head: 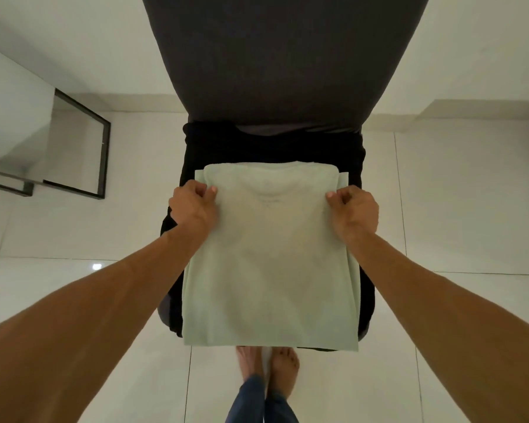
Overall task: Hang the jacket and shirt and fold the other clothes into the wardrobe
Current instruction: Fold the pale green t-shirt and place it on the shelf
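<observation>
Tee (pixel 269 264), pale green: where's it sitting and which way does it run? (mo)

jay: flat on the chair (pixel 272 56) seat, over a black garment (pixel 211 148). Long axis runs from the chair's back to its front edge. Left hand (pixel 193 209) and right hand (pixel 353 210) each pinch a side edge near the chair-back end, level and equally close. My guess is it folds toward the front next

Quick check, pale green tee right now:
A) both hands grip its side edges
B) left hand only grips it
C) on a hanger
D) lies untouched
A: the left hand and the right hand each pinch a side edge of the pale green tee, which lies over a dark garment on the chair.
</observation>
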